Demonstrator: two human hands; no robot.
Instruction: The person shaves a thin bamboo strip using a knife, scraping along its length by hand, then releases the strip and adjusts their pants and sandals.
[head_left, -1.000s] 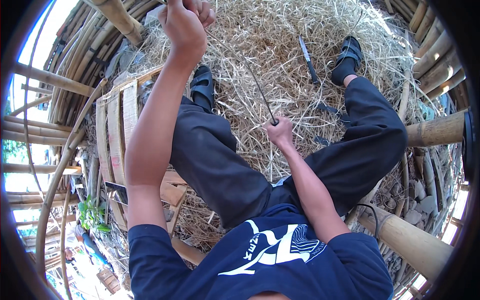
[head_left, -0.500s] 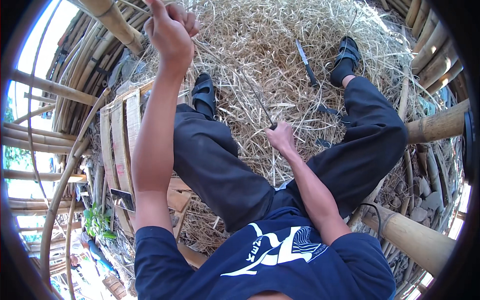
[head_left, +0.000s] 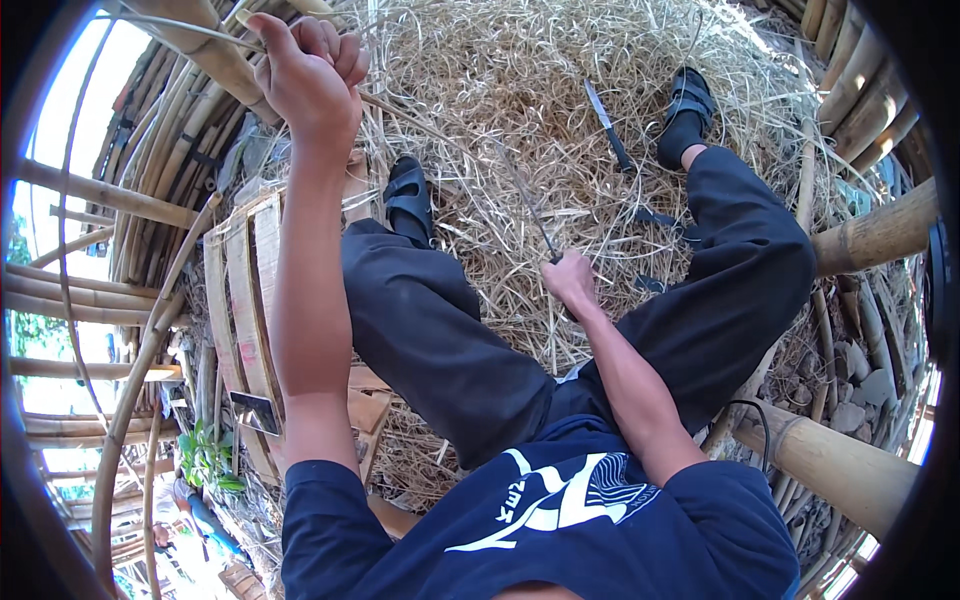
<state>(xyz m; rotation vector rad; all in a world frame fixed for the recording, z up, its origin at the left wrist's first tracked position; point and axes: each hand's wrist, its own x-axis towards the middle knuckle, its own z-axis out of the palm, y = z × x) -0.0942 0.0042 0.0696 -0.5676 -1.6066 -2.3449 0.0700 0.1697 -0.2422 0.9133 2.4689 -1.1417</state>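
Tan, thin, cane-like strip (head_left: 385,105) held at slant: left hand (head_left: 310,85) closed around it far left, right hand (head_left: 572,278) closed around darker near part. Apparent step: tensioning; next move calls for firm grips.

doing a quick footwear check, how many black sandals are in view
2: one black sandal on the left foot, a second sandal on the right foot. The straw could hide others.

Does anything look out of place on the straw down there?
Yes: a knife lies with its blade bare on the loose straw, near the right sandal. An uncovered blade between someone's feet looks odd. Dark scraps lie there too.
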